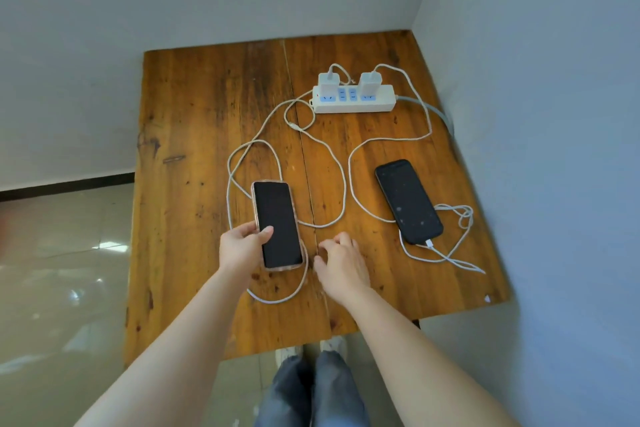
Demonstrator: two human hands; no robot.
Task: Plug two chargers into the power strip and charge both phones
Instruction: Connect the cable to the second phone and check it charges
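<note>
A white power strip (353, 107) lies at the back of the wooden table (194, 121). Two white chargers stand plugged into it, the left charger (328, 81) and the right charger (370, 81). The right charger's cable (349, 180) runs into the bottom end of the black phone (408, 201) on the right. My left hand (242, 246) grips the left edge of the pink-cased phone (278, 224), thumb on its dark screen. The left charger's cable (277, 300) loops around this phone's lower end. My right hand (341, 262) hovers beside that phone, fingers curled; whether it holds the plug is hidden.
The table sits in a corner, with a white wall (540, 114) close on the right and another behind. The strip's grey cord (440, 114) drops off the right edge. Glossy floor tiles (62, 270) lie to the left. My legs and shoes (311, 388) show below the near edge.
</note>
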